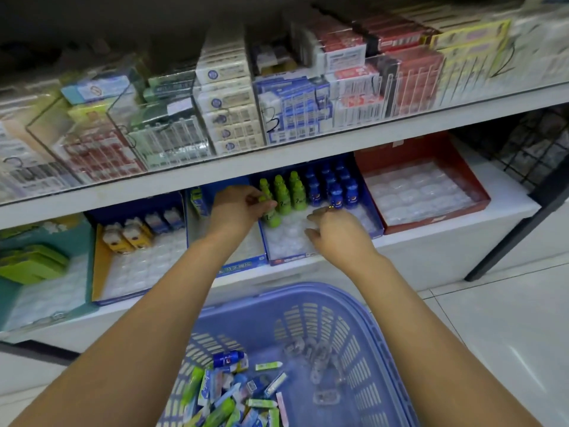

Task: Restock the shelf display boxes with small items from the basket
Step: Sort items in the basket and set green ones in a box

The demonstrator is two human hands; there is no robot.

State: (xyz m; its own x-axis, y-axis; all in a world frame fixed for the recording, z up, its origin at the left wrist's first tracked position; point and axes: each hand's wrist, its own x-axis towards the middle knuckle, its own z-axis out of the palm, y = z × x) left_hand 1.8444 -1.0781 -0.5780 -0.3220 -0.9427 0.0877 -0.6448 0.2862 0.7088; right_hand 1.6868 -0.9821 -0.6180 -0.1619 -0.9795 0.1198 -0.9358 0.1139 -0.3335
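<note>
A blue display box (374, 221) on the lower shelf holds small green bottles (284, 192) at its back left and small blue bottles (335, 189) at its back right, above a clear moulded tray. My left hand (238, 208) pinches a green bottle (271, 217) at the front of the green row. My right hand (337, 229) hovers over the tray's bare cells with fingers loosely curled; whether it holds anything is hidden. The blue plastic basket (363, 322) sits below on the floor with several small packets and bottles (234, 389) inside.
A red display box (480, 198) with a bare clear tray stands to the right. A yellow-and-blue box (98, 263) with small bottles and a teal box (89, 241) stand to the left. The upper shelf (277, 161) overhangs, packed with boxed goods. A black wire rack (535, 149) is at far right.
</note>
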